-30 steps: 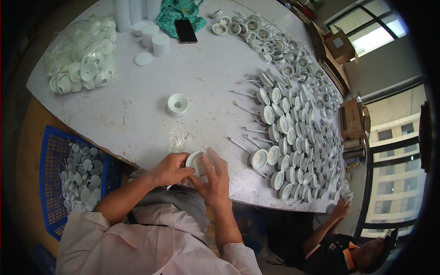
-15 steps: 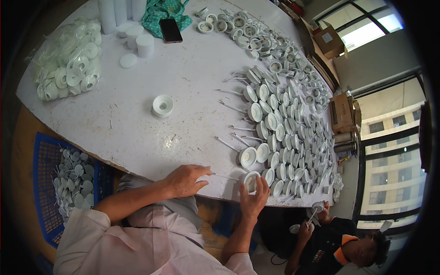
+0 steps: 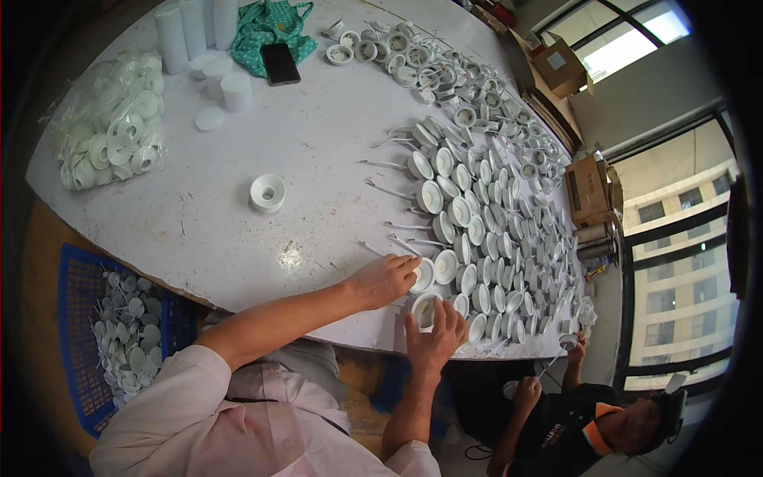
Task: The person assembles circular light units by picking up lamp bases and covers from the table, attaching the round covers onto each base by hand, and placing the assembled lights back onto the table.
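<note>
My right hand has its thumb and fingers around the rim of a white round lamp housing at the table's front edge. Just above and to the left, my left hand has its fingers bent together beside another white lamp housing in the nearest row. What lies between those fingertips, if anything, is hidden. Rows of similar white housings with thin white cables stretch away to the right. Alone on the table to the left stands a white ring-shaped part.
A clear bag of white rings, white cylinders, a phone and a green cloth lie at the back left. A blue basket of small discs stands at left. Another person handles a cabled part at lower right.
My left hand has moved right and away from me, from the cable to beside the housings. My right hand stays at its housing. The view has shifted slightly.
</note>
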Demonstrator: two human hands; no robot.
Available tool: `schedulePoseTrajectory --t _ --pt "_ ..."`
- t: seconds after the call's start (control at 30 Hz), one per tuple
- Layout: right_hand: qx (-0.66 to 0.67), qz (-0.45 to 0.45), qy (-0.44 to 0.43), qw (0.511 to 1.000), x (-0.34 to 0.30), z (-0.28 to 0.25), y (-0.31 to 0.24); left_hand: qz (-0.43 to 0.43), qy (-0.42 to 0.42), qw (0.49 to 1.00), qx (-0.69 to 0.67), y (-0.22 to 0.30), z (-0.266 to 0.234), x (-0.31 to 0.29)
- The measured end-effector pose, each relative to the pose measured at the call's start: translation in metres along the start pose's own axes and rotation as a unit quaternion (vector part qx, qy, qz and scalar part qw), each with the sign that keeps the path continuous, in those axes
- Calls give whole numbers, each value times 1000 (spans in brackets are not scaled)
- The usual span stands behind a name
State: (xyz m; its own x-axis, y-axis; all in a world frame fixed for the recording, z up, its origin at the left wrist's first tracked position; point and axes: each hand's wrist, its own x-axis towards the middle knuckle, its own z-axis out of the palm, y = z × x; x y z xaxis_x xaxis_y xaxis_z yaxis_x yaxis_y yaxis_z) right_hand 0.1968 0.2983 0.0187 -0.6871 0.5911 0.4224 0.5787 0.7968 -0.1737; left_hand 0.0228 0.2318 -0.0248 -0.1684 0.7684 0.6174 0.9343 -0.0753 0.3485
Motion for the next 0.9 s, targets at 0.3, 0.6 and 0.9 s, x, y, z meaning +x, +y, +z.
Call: schedulePoseTrajectory --t 0.3,0.6,0.9 --pt "-29 -21 -35 999 23 5 16 -32 64 996 -45 -22 9 -5" --pt "-23 -5 -43 999 33 10 19 -63 108 990 -66 -24 11 3" --pt "-1 7 -2 1000 33 20 22 -77 88 992 -55 -32 29 19"
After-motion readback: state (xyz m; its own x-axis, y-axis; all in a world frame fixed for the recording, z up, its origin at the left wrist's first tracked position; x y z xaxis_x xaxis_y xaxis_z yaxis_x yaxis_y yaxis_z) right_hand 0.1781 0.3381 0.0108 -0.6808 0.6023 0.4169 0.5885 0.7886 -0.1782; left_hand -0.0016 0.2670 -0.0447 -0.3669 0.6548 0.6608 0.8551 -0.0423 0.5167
